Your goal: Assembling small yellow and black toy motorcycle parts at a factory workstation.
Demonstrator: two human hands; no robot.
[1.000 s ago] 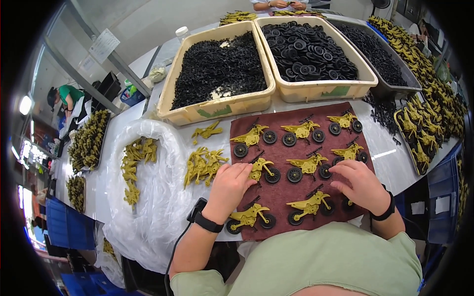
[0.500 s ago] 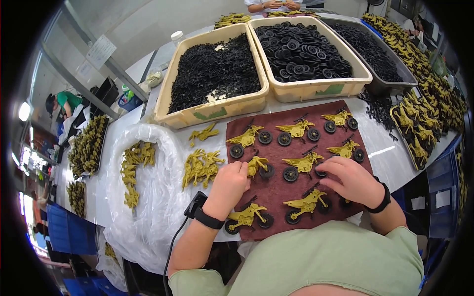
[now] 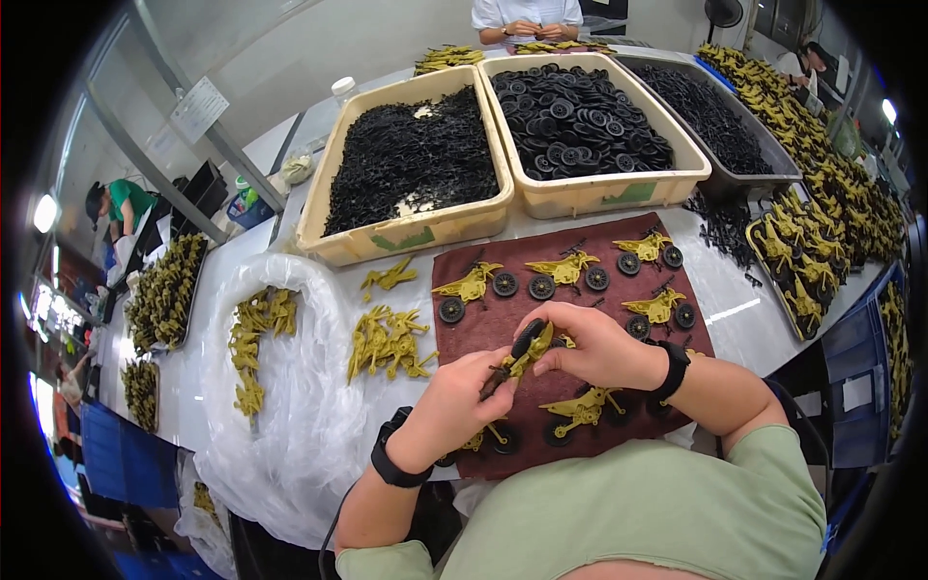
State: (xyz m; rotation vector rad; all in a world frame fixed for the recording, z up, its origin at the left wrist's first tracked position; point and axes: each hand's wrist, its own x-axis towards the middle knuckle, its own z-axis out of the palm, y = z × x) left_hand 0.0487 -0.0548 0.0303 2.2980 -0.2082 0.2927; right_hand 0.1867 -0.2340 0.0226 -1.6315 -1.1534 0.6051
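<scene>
A yellow toy motorcycle with black wheels is raised over the maroon cloth, tilted between my two hands. My left hand pinches one end of it, near a black part. My right hand grips the other end, fingers on the wheel and yellow body. Under and around my hands, similar toy motorcycles lie on the cloth in rows, such as one motorcycle at the far left and another motorcycle nearer me. My wrists and hands partly cover several of them.
Beyond the cloth stand a bin of small black parts, a bin of black wheels and a grey bin. Loose yellow bodies and a plastic bag lie left. A tray of motorcycles sits right. A co-worker sits opposite.
My left hand has lifted a motorcycle from the cloth's left side. My right hand has moved left from the right-hand motorcycles, and both hands now hold the lifted one together.
</scene>
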